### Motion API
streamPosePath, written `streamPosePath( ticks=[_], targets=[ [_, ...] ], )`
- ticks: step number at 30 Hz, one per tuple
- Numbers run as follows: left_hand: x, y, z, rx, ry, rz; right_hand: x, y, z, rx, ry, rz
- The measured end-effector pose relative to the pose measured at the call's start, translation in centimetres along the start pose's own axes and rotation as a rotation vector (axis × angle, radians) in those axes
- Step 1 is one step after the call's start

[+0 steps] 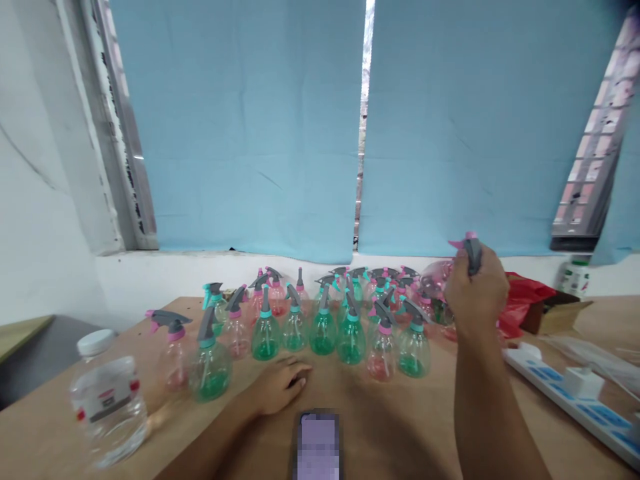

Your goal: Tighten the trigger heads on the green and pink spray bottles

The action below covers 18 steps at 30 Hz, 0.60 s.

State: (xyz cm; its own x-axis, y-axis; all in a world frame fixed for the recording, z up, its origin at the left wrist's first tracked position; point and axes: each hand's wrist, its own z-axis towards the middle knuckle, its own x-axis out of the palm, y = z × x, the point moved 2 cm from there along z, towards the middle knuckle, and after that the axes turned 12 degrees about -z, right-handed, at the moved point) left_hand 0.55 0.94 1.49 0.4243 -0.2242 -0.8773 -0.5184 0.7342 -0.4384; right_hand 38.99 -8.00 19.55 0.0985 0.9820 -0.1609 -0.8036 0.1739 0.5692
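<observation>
Grey sprayer [473, 253] grasped by the right hand [477, 293] could, if swung, topple bottles [277, 297] near the surface's [370, 407] far edge; left hand [280, 388] loose.

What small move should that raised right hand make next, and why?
Probably lower the grey-and-pink spray head gently, keeping clear of its neighbours: the right hand holds it up, close to many standing spray bottles, while the left hand rests on the table, holding nothing.
</observation>
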Motion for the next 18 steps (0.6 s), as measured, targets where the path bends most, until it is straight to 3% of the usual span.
streamPosePath(
  ticks=[10, 16, 18],
  targets=[
    [0.1, 0.1, 0.0, 0.009, -0.011, -0.014, 2.8, -3.2, -0.4, 0.051, 0.394, -0.28],
    [0.1, 0.1, 0.0, 0.015, -0.005, -0.017, 6.1, -5.7, -1.4, -0.052, 0.693, -0.409],
    [0.1, 0.0, 0.0, 0.008, 0.002, -0.011, 7.1, -6.4, -1.7, -0.071, 0.74, -0.404]
  ],
)
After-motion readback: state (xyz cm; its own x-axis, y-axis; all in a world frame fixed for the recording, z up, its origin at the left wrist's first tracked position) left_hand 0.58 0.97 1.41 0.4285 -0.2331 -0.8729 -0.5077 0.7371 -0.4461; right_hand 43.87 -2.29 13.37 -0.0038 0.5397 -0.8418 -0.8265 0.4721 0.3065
